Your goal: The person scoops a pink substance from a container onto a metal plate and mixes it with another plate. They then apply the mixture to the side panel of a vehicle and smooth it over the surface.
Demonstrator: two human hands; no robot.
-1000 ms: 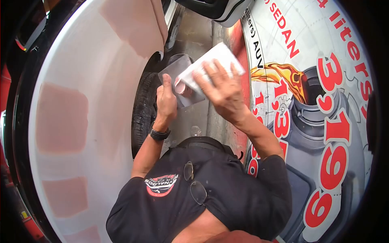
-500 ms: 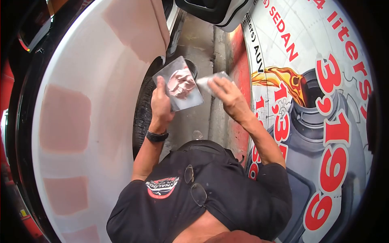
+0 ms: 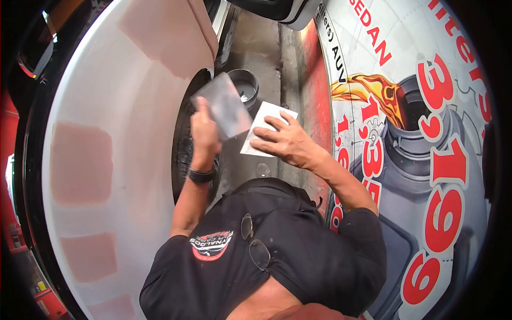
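A translucent square plate [image 3: 226, 106], smeared by motion, is held by its left edge in my left hand [image 3: 205, 133]. No pink paste can be made out on its face. My right hand [image 3: 285, 140] grips a white rectangular sheet or plate [image 3: 266, 120], fingers spread over its face and thumb hidden. The white piece is tilted and lies just right of the translucent plate's lower corner. Left of my hands stands a pale car panel [image 3: 144, 122] with several pinkish patches, such as one at mid-height [image 3: 81, 164].
A round bucket [image 3: 246, 85] stands on the floor beyond the plates, near the car's tyre [image 3: 183, 154]. A large printed banner [image 3: 394, 69] runs along the right side. A car mirror [image 3: 298, 13] juts in at the top.
The paste seen on the left plate is no longer visible. That plate has moved slightly left, while the right-hand piece has shifted left and down, showing a broad white face.
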